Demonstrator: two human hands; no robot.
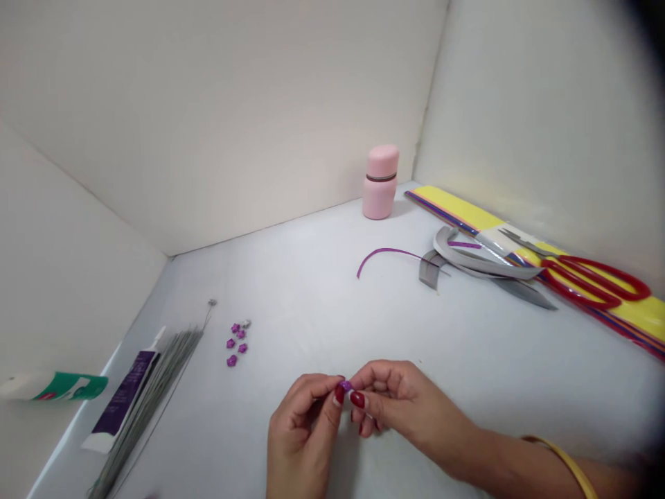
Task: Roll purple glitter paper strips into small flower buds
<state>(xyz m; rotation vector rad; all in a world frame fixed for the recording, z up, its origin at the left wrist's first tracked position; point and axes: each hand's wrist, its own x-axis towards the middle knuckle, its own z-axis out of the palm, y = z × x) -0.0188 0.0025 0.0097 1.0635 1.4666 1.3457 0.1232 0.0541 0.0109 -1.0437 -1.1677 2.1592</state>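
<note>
Near the front of the table, my left hand (306,423) pinches a small purple paper star (346,386) between thumb and forefinger. My right hand (397,395) grips the same star from the other side, its thumb and forefinger closed at the edge. The fingertips cover most of the star, so its exact shape is partly hidden. To the left lies a loose group of several purple paper stars (231,360), with a small silver-grey star (246,324) among them.
Left are a bundle of thin wires (150,409), a purple tube (125,395) and a green-and-white bottle (73,386). A pink flask (380,184) stands at the back. Right are a purple paper strip (384,250), grey strips (467,260), red-handled scissors (597,277) and a yellow paper pack (457,206).
</note>
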